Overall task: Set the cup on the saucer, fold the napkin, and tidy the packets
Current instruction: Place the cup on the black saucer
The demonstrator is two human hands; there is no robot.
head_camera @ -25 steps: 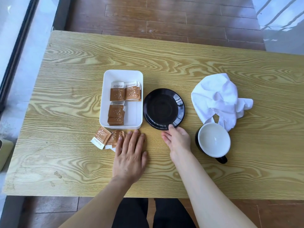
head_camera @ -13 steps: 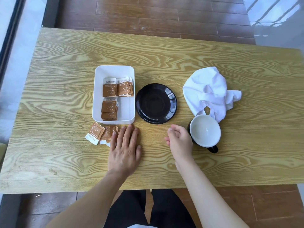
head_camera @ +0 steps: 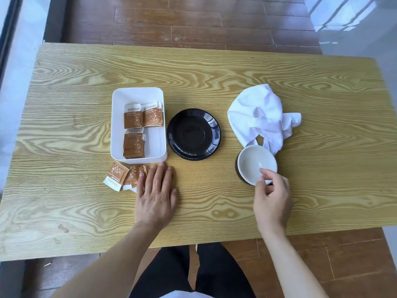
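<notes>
right hand (head_camera: 271,196) moved onto cup (head_camera: 255,163) rim, pinching, left hand (head_camera: 155,194) flat, packets (head_camera: 133,119) "taikoo"

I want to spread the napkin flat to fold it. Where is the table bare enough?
Bare wood runs right of the crumpled white napkin and the white-lined cup, and along the far edge. It is crowded between the white packet tray and the black saucer.

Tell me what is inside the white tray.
The white tray holds brown packets in three small stacks: two side by side in the middle, one nearer the person. The far end is bare. How many packets each stack holds cannot be seen, since the top ones cover the rest.
</notes>
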